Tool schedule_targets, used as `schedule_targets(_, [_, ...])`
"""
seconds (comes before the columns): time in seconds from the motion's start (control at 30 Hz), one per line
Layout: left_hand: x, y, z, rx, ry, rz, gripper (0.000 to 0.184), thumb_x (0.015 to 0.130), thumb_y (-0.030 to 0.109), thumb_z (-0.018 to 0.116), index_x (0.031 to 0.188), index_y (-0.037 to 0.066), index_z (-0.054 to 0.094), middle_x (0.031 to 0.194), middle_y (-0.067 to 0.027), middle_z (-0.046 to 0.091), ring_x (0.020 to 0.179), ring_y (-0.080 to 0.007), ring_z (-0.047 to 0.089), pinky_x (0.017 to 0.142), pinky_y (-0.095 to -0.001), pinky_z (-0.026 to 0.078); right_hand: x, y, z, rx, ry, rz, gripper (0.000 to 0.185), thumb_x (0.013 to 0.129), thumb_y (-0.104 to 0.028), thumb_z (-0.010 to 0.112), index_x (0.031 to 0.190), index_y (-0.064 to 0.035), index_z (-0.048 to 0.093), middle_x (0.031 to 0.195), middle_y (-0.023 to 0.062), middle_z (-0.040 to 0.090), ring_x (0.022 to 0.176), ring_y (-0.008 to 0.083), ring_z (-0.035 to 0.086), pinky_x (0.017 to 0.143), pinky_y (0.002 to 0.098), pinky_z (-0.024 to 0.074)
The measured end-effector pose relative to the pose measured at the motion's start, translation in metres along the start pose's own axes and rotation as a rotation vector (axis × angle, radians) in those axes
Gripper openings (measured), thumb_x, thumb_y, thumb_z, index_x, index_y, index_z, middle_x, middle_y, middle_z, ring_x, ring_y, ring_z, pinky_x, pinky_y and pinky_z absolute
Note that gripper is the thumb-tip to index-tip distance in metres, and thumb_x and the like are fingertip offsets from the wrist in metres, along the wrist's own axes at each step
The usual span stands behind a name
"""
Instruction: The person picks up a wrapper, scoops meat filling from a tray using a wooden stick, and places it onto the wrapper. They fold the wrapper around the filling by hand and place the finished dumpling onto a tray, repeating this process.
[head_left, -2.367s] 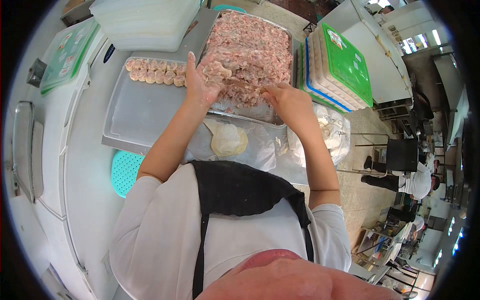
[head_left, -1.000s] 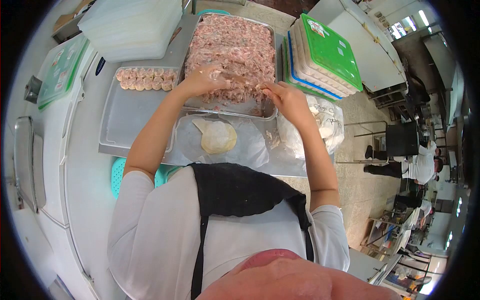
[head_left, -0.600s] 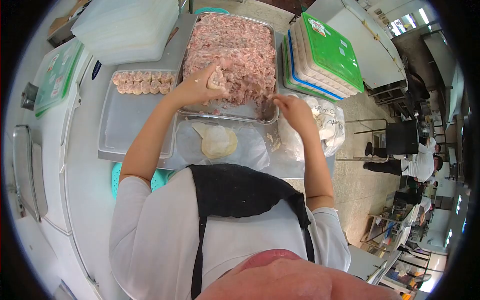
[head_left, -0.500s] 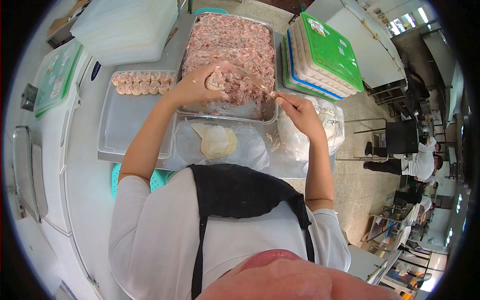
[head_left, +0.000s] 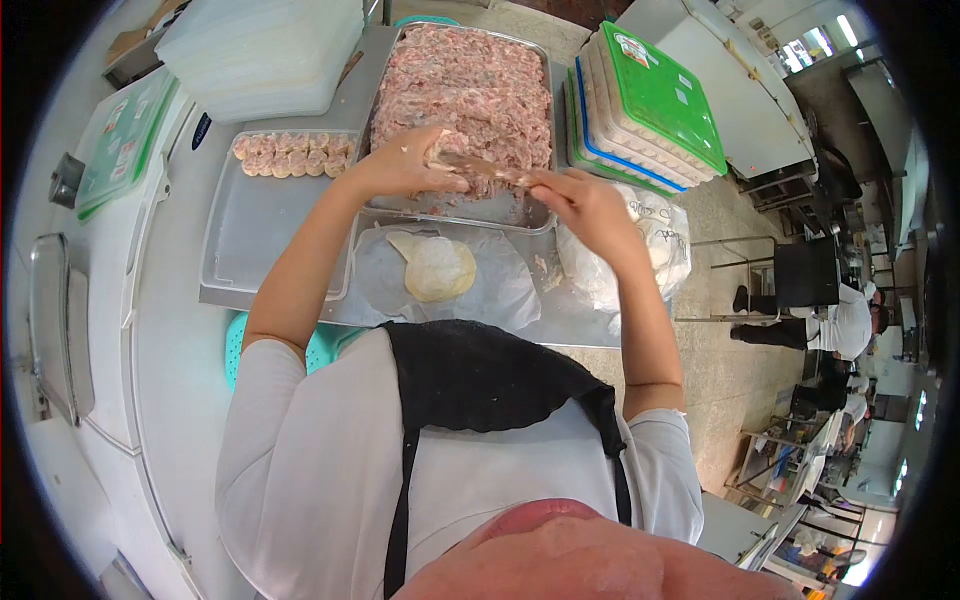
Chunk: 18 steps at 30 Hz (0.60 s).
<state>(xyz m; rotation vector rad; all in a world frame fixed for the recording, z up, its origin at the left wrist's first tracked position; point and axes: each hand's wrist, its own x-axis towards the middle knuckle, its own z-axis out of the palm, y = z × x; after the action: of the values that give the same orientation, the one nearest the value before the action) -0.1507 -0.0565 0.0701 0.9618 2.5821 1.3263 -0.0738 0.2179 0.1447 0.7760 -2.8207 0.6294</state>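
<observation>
My left hand (head_left: 408, 165) is curled around a dumpling (head_left: 452, 142) topped with meat, over the near part of the meat tray. My right hand (head_left: 590, 207) grips a flat spatula (head_left: 475, 163) by its handle end, and its blade lies across the dumpling. Pinkish minced meat (head_left: 462, 90) fills most of the metal tray (head_left: 470, 222), with metal showing at its near edge. A stack of pale round wrappers (head_left: 438, 270) lies on clear plastic just below my hands. To the left, rows of open-topped dumplings (head_left: 292, 155) line the far end of a plastic tray (head_left: 262, 235).
Stacked containers with a green lid (head_left: 665, 95) stand right of the meat. Bags of white contents (head_left: 650, 225) sit below them. Translucent plastic trays (head_left: 260, 60) are piled at the far left. Another person (head_left: 845, 325) stands farther off at the right.
The spatula has moved left from the meat onto the dumpling in my left hand. My right hand has come closer to my left, which has turned slightly.
</observation>
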Motion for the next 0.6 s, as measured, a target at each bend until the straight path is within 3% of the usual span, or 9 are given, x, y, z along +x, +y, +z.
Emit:
schedule_targets(0.03, [-0.003,-0.001,0.0,-0.014,0.04,-0.018,0.059,0.069,0.044,0.078,0.106,0.0,0.062,0.108,-0.0192,0.062,0.1,-0.0304,0.059,0.086,-0.0384,0.046,0.001,-0.002,-0.015,0.024,-0.101,0.051,0.026,0.09,-0.022,0.061,0.109,-0.0054,0.066,0.089,0.0129,0.065,0.08,0.0272,0.062,0.072,0.0323,0.0482])
schedule_targets(0.13, [-0.015,0.008,0.002,-0.005,0.202,0.139,0.056,0.07,0.042,0.078,0.105,0.001,0.063,0.104,-0.0166,0.064,0.097,-0.029,0.059,0.084,-0.0385,0.046,-0.005,-0.008,-0.02,0.213,-0.019,0.008,0.027,0.09,-0.025,0.06,0.107,-0.0058,0.066,0.088,0.0128,0.066,0.078,0.0282,0.062,0.07,0.0334,0.0479])
schedule_targets(0.27, [-0.021,0.038,-0.013,-0.176,0.066,0.112,0.044,0.07,0.029,0.079,0.101,0.002,0.063,0.097,-0.0102,0.066,0.095,-0.0227,0.06,0.088,-0.0338,0.043,-0.006,0.002,0.027,0.344,-0.028,-0.08,0.025,0.09,-0.025,0.06,0.106,-0.0074,0.067,0.087,0.0141,0.065,0.075,0.0313,0.062,0.067,0.0367,0.048])
schedule_targets(0.37, [-0.026,0.035,-0.017,-0.019,0.025,0.026,0.045,0.07,0.028,0.079,0.102,0.001,0.063,0.097,-0.0125,0.065,0.095,-0.0248,0.06,0.088,-0.0344,0.044,0.004,-0.017,-0.016,0.073,-0.154,0.017,0.029,0.091,-0.024,0.06,0.11,-0.0021,0.064,0.088,0.0158,0.064,0.081,0.0291,0.061,0.073,0.0328,0.0479])
schedule_targets(0.43, [-0.033,0.038,-0.017,-0.014,0.14,-0.061,0.046,0.069,0.029,0.079,0.101,0.0,0.063,0.095,-0.0141,0.065,0.094,-0.026,0.06,0.086,-0.0342,0.045,0.0,-0.036,-0.023,0.081,-0.103,0.018,0.028,0.091,-0.023,0.059,0.109,-0.0019,0.064,0.088,0.0165,0.064,0.082,0.0305,0.061,0.074,0.0332,0.048])
schedule_targets(0.53, [-0.038,0.041,-0.023,-0.154,0.096,-0.165,0.049,0.069,0.032,0.079,0.102,0.0,0.063,0.096,-0.0147,0.065,0.092,-0.0272,0.06,0.086,-0.0334,0.045,-0.002,-0.036,0.01,0.114,-0.036,-0.034,0.026,0.092,-0.022,0.058,0.107,-0.0012,0.064,0.089,0.0172,0.064,0.083,0.0323,0.061,0.074,0.0336,0.0481])
schedule_targets(0.6, [-0.043,0.031,-0.02,-0.042,0.147,-0.137,0.051,0.069,0.033,0.08,0.105,0.0,0.062,0.098,-0.0136,0.064,0.093,-0.0262,0.059,0.085,-0.0332,0.045,0.002,-0.021,0.032,0.169,-0.039,-0.09,0.027,0.092,-0.021,0.058,0.109,-0.0004,0.063,0.092,0.0163,0.066,0.082,0.0289,0.061,0.074,0.0327,0.0479])
